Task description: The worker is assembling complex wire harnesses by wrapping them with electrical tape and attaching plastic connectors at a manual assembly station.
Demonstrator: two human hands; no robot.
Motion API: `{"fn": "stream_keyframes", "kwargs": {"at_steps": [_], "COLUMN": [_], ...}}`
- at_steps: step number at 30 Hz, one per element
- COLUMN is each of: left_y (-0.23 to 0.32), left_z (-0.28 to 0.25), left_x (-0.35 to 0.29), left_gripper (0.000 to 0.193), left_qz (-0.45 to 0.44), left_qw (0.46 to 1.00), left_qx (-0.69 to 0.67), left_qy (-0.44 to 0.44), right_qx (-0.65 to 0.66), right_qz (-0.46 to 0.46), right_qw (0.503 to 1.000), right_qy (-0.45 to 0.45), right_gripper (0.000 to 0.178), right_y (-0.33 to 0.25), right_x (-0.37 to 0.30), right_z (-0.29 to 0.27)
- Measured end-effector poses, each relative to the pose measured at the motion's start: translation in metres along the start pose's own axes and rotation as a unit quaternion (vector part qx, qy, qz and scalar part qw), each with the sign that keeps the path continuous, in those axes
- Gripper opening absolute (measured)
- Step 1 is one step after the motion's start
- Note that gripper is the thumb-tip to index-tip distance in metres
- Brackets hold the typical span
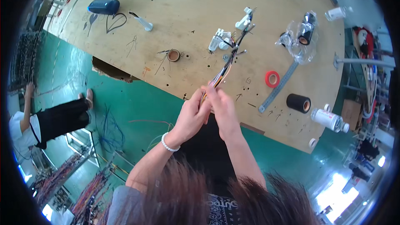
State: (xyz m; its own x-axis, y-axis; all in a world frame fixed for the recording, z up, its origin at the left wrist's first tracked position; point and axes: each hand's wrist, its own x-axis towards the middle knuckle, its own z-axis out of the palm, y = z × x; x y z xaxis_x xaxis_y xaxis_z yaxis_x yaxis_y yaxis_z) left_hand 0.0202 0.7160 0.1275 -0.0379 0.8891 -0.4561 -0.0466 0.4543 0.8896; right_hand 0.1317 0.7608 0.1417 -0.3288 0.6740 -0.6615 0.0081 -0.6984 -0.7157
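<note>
A bundle of thin wires [227, 67], black with some orange and white strands, runs from my hands up over the table. My left hand [194, 112], with a white bead bracelet at its wrist, is closed around the lower part of the bundle. Right beside it, my right hand [221, 107] grips the same bundle, its fingers close against the left ones. Several branches with dark ends stick out near the bundle's far end. White plastic fixtures [220, 39] on the board stand next to those branches. What lies inside the fingers is hidden.
Right of the bundle lie a red tape roll [272, 79], a steel ruler [278, 87], a black roll [298, 103] and a plastic bottle [329, 119]. A brown tape roll [173, 55] and a dark blue cylinder [103, 6] sit leftward. Another person [54, 123] stands at far left.
</note>
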Motion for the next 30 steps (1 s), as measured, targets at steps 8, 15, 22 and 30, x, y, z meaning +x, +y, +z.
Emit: {"fn": "stream_keyframes", "kwargs": {"at_steps": [8, 15, 22, 30], "left_y": [-0.034, -0.082, -0.053, 0.058], "left_z": [-0.006, -0.004, -0.05, -0.011], "left_x": [-0.02, -0.04, -0.037, 0.064], "left_gripper": [0.033, 0.033, 0.029, 0.031], "left_qz": [-0.028, 0.017, 0.017, 0.061], "left_qw": [0.998, 0.996, 0.917, 0.991], "left_qx": [-0.028, -0.021, 0.353, 0.12], "left_qy": [-0.056, -0.083, -0.183, -0.024], "right_qx": [0.029, 0.146, 0.007, 0.061], "right_qz": [-0.161, -0.168, -0.226, -0.197], "right_qw": [0.973, 0.967, 0.963, 0.973], "right_qy": [0.166, 0.125, 0.144, 0.101], "right_gripper": [0.041, 0.043, 0.045, 0.041], "right_y": [0.023, 0.055, 0.106, 0.118], "right_x": [0.042, 0.001, -0.004, 0.01], "right_z": [0.024, 0.044, 0.043, 0.049]}}
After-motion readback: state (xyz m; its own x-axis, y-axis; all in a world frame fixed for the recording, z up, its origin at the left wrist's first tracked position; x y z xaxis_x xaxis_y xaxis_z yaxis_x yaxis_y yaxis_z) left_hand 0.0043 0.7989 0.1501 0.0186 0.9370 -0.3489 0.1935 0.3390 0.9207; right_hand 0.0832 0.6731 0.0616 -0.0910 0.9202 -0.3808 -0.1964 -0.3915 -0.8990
